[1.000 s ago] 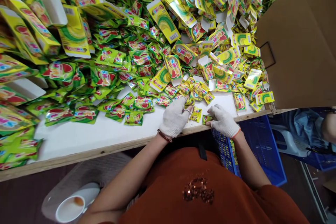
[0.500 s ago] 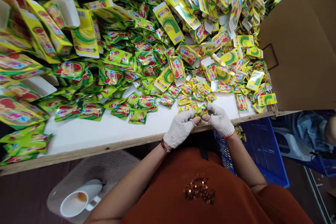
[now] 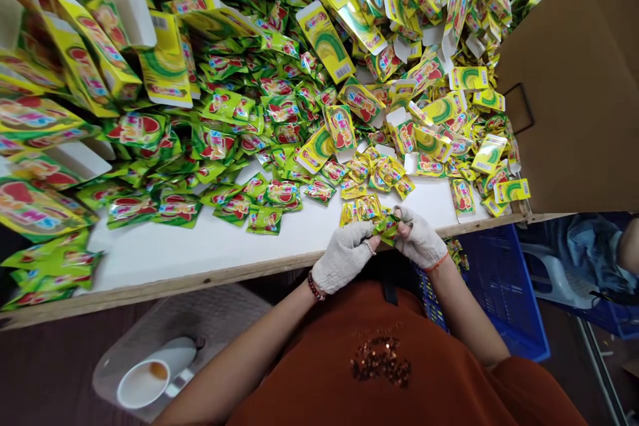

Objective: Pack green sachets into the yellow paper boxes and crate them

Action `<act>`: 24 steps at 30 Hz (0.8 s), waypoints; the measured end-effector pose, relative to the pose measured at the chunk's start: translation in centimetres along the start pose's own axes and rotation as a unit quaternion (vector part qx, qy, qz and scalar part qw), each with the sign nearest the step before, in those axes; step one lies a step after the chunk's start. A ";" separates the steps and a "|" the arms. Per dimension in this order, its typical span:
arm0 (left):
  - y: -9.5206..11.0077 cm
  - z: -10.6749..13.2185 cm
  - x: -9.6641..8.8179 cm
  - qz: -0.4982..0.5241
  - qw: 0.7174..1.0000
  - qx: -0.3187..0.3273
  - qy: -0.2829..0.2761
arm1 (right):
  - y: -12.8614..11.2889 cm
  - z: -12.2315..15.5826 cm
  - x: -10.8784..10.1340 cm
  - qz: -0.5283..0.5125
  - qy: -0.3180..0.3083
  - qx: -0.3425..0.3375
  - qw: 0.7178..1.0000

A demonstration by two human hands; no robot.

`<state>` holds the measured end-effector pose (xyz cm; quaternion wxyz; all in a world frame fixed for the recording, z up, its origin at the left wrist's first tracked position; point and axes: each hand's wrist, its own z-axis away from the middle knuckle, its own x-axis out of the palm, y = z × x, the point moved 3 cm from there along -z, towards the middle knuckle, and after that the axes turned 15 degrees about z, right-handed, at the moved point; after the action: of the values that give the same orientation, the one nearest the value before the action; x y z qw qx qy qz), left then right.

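Both my hands wear white fingerless-tip gloves and meet at the table's front edge. My left hand [image 3: 348, 254] pinches one side of a small green candy packet [image 3: 387, 227]; my right hand [image 3: 418, 238] grips its other side. Just behind the fingers lie several yellow candy packets [image 3: 360, 208] on the white tabletop [image 3: 299, 239]. A heap of green packets [image 3: 279, 110] with watermelon pictures spreads to the left. Yellow cardboard boxes [image 3: 340, 130] with the same print lie behind and to the right, some with white flaps standing up.
A large brown carton [image 3: 574, 93] stands at the right. Below the table edge is a blue plastic crate [image 3: 504, 293] with packets inside. A white mug [image 3: 144, 383] rests on a translucent stool [image 3: 219, 313] at lower left. Part of another person [image 3: 594, 243] shows at far right.
The green packet has turned and looks more crumpled between my hands. My right fingers have shifted on it slightly. The whole view has moved a little.
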<state>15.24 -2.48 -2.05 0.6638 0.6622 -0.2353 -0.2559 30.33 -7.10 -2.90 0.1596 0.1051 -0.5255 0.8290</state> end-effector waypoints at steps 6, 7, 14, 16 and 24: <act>0.9 -0.4 0.1 -0.097 0.992 0.068 -0.042 | -0.5 -0.5 -0.6 0.023 0.033 -0.015 0.999; 0.9 -0.8 -0.1 -0.138 0.986 0.079 -0.042 | -0.8 -0.6 -1.1 0.044 0.066 -0.042 0.996; -0.7 -4.9 -1.5 -0.356 0.930 0.088 -0.018 | -2.0 -0.6 -3.9 0.239 0.218 -0.115 0.939; -0.9 -5.2 -1.8 -0.272 0.959 0.075 0.029 | -1.9 -0.9 -3.4 0.268 0.230 -0.119 0.928; -1.7 -3.4 -1.7 0.246 0.954 -0.072 0.157 | -3.5 -2.7 0.8 0.447 0.213 -0.192 0.847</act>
<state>16.17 1.22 -3.70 0.7807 0.5660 -0.2648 0.0064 30.86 -3.18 -0.79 -0.1032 -0.3528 -0.6176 0.6953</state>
